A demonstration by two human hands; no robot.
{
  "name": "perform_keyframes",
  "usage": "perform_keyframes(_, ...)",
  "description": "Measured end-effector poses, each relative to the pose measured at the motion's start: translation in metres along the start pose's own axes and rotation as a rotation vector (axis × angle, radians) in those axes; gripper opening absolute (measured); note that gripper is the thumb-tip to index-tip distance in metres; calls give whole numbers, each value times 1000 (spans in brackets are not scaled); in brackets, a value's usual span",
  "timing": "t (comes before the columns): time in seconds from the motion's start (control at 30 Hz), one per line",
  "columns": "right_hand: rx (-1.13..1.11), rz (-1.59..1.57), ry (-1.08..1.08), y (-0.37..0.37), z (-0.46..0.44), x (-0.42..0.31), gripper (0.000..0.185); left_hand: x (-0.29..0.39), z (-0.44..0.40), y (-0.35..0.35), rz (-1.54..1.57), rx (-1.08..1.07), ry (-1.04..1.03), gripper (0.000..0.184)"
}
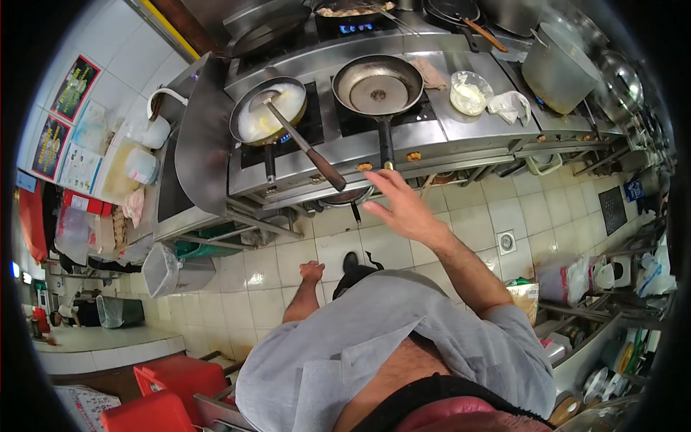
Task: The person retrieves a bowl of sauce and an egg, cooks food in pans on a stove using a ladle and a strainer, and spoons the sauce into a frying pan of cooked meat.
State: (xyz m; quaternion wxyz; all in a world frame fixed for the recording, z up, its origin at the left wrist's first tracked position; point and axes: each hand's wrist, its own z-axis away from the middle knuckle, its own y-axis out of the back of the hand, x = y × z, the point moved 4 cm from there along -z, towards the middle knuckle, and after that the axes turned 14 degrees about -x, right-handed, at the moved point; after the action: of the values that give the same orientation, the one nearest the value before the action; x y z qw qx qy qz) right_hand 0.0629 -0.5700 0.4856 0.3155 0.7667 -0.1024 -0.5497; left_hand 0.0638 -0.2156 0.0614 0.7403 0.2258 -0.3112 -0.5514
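Hovering near the pan handle [386, 140] is the right hand [404, 210].

At the front of my stove [468, 128], the round frying pan [378, 85] lies flat and empty, its worn metal inside ringed by a dark rim, its handle pointing towards me. To its left on the stove, I have a pan of whitish liquid [252, 128] over a lit burner, with a ladle [302, 142] slanting out, its brown handle end overhanging the stove's front edge.
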Motion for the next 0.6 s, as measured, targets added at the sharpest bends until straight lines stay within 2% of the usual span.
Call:
perform_keyframes(0.1,8,148,11,-30,-40,-5,53,-16,-15,20,181,1,-6,45)
perform_keyframes(0.17,0,207,-28,-51,-70,-3,58,-22,-38,37,161,40,-97,43)
perform_keyframes(0.23,-7,482,-119,-76,-105,3,65,-29,-53,63,362,24,-222,44)
perform_keyframes(0.27,-10,516,-153,-89,-124,13,69,-28,-50,84,336,-10,-253,44)
perform_keyframes(0.3,1,516,-159,-97,-145,17,69,-36,-59,98,277,53,-312,41)
perform_keyframes(0.37,-76,643,-375,-114,-174,31,69,-60,-81,125,262,27,-369,38)
perform_keyframes(0.4,-96,635,-392,-117,-186,34,69,-71,-81,141,328,11,-366,38)
perform_keyframes(0.47,-241,510,-630,-120,-200,50,66,-99,-88,167,428,21,-337,38)
perform_keyframes(0.5,-258,498,-648,-122,-200,54,66,-118,-95,171,463,46,-311,39)
perform_keyframes(0.57,-87,381,-489,-118,-196,52,62,-150,-99,178,486,-11,-268,39)
perform_keyframes(0.6,-92,383,-497,-118,-191,50,62,-158,-105,182,513,-38,-246,39)
